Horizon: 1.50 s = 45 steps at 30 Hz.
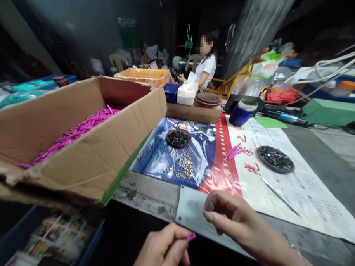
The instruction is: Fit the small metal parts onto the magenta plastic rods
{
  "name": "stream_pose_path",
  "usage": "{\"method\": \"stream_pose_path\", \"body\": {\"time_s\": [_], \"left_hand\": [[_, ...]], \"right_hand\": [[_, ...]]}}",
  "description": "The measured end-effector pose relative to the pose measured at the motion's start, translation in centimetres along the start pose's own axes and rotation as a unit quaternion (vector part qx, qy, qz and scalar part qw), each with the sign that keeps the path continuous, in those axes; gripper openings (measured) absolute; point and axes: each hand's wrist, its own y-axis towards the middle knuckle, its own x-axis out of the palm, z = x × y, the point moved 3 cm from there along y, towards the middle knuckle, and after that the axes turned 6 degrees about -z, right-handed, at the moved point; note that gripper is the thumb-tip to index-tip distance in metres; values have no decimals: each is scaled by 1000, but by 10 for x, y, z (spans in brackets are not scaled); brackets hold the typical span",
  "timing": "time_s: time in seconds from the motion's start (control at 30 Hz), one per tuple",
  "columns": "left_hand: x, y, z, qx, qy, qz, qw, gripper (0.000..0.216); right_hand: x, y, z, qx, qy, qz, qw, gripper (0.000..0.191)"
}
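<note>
head view: the left hand (161, 250) sits at the bottom edge, in front of the table's near edge. its fingers are curled in tight, and thumb and forefinger pinch a short pink piece (190, 237) whose tip pokes out to the right. the right hand (235, 220) comes in from the lower right, just above and beside the left, over the white corner of a printed poster (295, 183) that covers the table. its fingers are bent inward with the tips drawn up against the thumb; i cannot tell whether anything sits between them. the two hands are close but not touching.

on the poster, beyond the hands, lies a loose heap of small silver bits (185, 166), and behind it a little round dish (178, 137) of dark screws. a few pink sticks (233, 151) lie near the red stripe, and to their right a larger dark dish (275, 159). a thin metal rod (280, 196) lies slantwise near the right hand. a blue jar (241, 112) stands further back.

to the left an open cardboard box (86, 157), tilted, is heaped with pink sticks of the same colour. far behind, another person (207, 66) sits at a cluttered bench.
</note>
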Motion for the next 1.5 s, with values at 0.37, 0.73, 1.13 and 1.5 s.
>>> {"method": "stream_pose_path", "body": {"time_s": [0.37,0.73,1.13,1.5], "left_hand": [[49,2,34,120,155,-66,978,18],[70,2,49,175,316,-105,927,22],[73,2,51,180,333,-130,916,26],[69,3,41,189,371,-142,898,22]], "right_hand": [[8,-76,25,7,43,9,999,29],[8,-99,30,-81,-84,28,993,17],[9,-109,30,-103,-136,-25,985,11],[15,-108,30,-65,-228,-63,969,15]]}}
